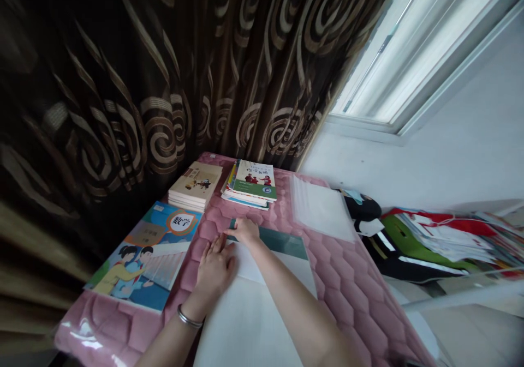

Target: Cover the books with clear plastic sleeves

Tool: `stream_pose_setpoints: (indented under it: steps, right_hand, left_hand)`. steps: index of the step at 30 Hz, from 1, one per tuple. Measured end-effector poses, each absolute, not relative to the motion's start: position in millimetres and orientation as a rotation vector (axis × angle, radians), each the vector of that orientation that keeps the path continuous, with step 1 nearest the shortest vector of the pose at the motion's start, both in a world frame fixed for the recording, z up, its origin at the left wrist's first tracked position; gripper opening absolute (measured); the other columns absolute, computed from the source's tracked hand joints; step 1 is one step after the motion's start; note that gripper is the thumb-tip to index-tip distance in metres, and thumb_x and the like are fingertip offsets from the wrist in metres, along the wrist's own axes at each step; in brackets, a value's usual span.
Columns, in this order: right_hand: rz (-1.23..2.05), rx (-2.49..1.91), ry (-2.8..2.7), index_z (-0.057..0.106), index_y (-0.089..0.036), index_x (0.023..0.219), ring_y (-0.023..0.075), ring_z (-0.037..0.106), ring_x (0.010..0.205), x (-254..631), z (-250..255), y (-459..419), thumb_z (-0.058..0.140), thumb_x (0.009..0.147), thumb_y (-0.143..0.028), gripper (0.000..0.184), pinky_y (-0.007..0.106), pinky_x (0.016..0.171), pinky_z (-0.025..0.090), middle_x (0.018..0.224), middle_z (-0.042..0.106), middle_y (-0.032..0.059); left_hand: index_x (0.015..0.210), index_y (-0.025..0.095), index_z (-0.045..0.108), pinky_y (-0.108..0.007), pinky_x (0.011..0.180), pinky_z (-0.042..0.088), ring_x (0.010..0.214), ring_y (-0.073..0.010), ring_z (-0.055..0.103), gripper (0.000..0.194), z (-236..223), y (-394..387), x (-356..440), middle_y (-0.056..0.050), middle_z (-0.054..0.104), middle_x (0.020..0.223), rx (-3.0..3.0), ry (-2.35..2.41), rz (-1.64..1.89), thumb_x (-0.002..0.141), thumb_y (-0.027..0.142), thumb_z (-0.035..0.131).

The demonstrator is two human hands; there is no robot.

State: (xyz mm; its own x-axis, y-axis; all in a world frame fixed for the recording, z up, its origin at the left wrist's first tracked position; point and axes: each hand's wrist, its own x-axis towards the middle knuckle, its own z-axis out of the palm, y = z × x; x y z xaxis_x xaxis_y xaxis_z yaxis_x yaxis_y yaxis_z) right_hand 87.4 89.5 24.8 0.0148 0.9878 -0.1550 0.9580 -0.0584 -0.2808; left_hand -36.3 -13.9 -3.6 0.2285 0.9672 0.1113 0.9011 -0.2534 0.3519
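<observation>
A book with a green strip and large white pages lies in front of me on the pink quilted surface. My left hand, with a silver bracelet at the wrist, rests on its left edge with fingers stretched out flat. Just beyond it, at the far left corner on the green strip, my right hand is closed in a pinch. The fingers hide exactly what layer they grip there. To the left of my hands lies a blue textbook with two cartoon children on its cover.
A stack of beige books and a pile of mixed books stand at the back. Clear plastic sleeves lie at the right edge of the pink surface. Beyond are dark curtains, clothes and papers.
</observation>
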Motion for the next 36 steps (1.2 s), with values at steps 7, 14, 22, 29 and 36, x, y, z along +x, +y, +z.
stream_pose_setpoints:
  steps: [7, 14, 22, 29, 36]
  right_hand:
    - [0.369, -2.239, -2.013, 0.069, -0.016, 0.102, 0.0272, 0.065, 0.101, 79.4, 20.3, 101.4, 0.051, 0.091, -0.053, 0.043, 0.038, 0.087, 0.043, 0.103, 0.071, 0.0155]
    - [0.217, -2.187, -1.940, 0.057, -0.020, 0.124, 0.0264, 0.049, 0.121, 69.8, 9.0, 74.1, 0.050, 0.093, -0.039, 0.037, 0.038, 0.093, 0.041, 0.132, 0.055, 0.0139]
    - [0.378, -2.149, -2.177, 0.028, -0.016, 0.150, 0.0241, 0.015, 0.146, 144.9, -7.9, 18.6, 0.031, 0.095, -0.049, 0.065, 0.043, 0.116, 0.014, 0.159, 0.019, 0.0086]
    - [0.425, -2.417, -2.089, 0.020, -0.007, 0.151, 0.0212, 0.009, 0.147, 235.6, -4.1, -18.7, 0.022, 0.097, -0.045, 0.066, 0.043, 0.117, 0.011, 0.159, 0.011, 0.0118]
    - [0.315, -2.343, -2.008, 0.038, -0.015, 0.146, 0.0225, 0.023, 0.144, 245.5, -13.1, -14.7, 0.029, 0.098, -0.039, 0.054, 0.044, 0.114, 0.020, 0.156, 0.027, 0.0098]
  left_hand:
    - [0.131, 0.027, 0.057, -0.041, 0.117, 0.025, 0.141, -0.0208, 0.033, 0.041, -3.6, -14.1, -36.9, -0.006, 0.038, 0.152, 2.285, 1.766, 0.465, 0.091, 0.030, 0.046]
    - [0.128, 0.027, 0.058, -0.042, 0.116, 0.028, 0.138, -0.0224, 0.038, 0.040, -2.9, -13.7, -37.7, -0.005, 0.040, 0.151, 2.293, 1.776, 0.467, 0.090, 0.028, 0.048]
    - [0.128, 0.027, 0.060, -0.041, 0.116, 0.029, 0.137, -0.0226, 0.039, 0.041, -1.8, -13.5, -36.2, -0.005, 0.043, 0.149, 2.316, 1.792, 0.497, 0.089, 0.027, 0.049]
    - [0.135, 0.024, 0.054, -0.056, 0.116, 0.020, 0.141, -0.0274, 0.032, 0.046, 3.6, -16.7, -22.9, -0.007, 0.037, 0.152, 2.376, 1.939, 0.303, 0.091, 0.022, 0.040]
    - [0.143, 0.018, 0.043, -0.048, 0.117, 0.023, 0.143, -0.0251, 0.027, 0.051, 8.7, -25.9, 71.8, -0.010, 0.031, 0.155, 2.459, 1.508, 0.074, 0.094, 0.024, 0.033]
